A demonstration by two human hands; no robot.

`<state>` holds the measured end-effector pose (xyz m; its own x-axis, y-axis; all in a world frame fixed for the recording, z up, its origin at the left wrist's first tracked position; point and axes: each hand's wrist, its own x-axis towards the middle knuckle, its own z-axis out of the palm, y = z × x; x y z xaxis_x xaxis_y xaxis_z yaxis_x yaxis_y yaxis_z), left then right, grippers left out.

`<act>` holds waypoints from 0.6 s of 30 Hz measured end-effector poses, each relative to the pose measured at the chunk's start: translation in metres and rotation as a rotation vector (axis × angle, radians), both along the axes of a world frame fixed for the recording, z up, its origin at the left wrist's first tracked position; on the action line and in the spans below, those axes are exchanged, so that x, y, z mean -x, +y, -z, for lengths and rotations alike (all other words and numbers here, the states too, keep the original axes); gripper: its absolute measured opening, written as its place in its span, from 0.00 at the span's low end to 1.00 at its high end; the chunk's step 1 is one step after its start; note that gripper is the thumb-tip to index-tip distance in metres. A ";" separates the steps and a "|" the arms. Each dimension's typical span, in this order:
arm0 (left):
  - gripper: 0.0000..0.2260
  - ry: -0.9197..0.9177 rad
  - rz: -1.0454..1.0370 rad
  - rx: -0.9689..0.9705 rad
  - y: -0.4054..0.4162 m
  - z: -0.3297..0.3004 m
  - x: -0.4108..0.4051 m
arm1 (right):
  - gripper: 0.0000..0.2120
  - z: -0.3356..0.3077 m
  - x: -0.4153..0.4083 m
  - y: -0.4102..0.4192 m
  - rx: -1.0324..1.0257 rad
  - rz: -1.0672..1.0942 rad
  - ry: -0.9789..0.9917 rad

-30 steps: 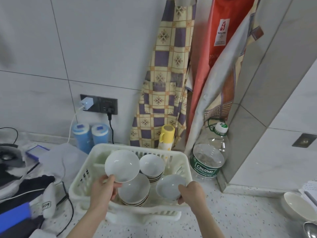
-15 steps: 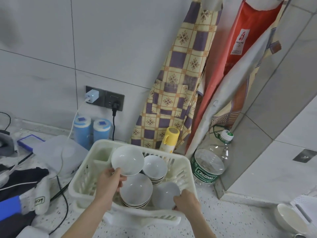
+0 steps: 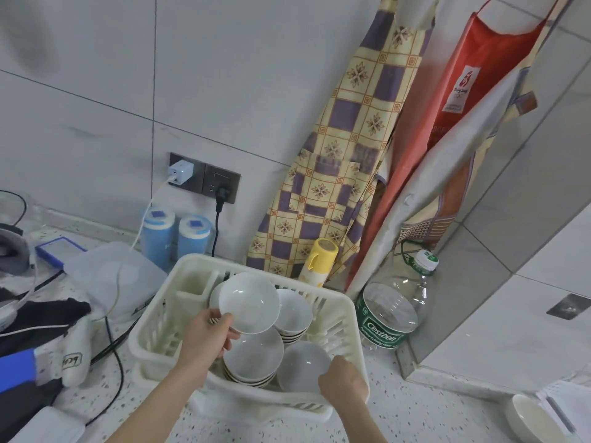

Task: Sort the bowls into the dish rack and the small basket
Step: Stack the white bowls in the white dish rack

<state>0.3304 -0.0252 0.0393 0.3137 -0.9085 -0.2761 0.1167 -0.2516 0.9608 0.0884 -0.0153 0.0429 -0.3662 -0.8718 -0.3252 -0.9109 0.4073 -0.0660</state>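
The left hand (image 3: 204, 338) pinched the rim of a shallow white bowl (image 3: 249, 302), tilted above the cream dish rack (image 3: 343, 310). At five o'clock from it, the right hand (image 3: 342, 380) gripped the edge of a second white bowl (image 3: 300, 366) inside the rack. Between them sat a stack of striped bowls (image 3: 252, 354); another stack (image 3: 292, 314) stood at twelve o'clock of that. A Cestbon water bottle (image 3: 391, 311) stood at three o'clock of the rack.

Left hand (image 3: 204, 338) lifts a white bowl (image 3: 249, 302) over the dish rack (image 3: 347, 318); right hand (image 3: 343, 380) holds another bowl (image 3: 302, 366).
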 end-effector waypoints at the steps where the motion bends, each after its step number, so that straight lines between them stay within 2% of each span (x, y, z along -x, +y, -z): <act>1: 0.04 0.002 0.003 0.000 0.000 0.000 0.000 | 0.16 0.000 -0.001 0.000 0.010 0.003 0.019; 12: 0.06 -0.005 0.070 -0.009 0.004 0.001 -0.002 | 0.17 -0.001 -0.006 0.000 -0.067 -0.091 0.148; 18: 0.05 -0.036 0.104 -0.014 0.004 0.003 -0.003 | 0.16 0.006 -0.004 0.007 0.133 -0.028 0.079</act>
<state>0.3333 -0.0215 0.0362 0.2282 -0.9328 -0.2789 0.0551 -0.2736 0.9603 0.0928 -0.0082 0.0366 -0.3613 -0.9153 -0.1779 -0.9261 0.3744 -0.0456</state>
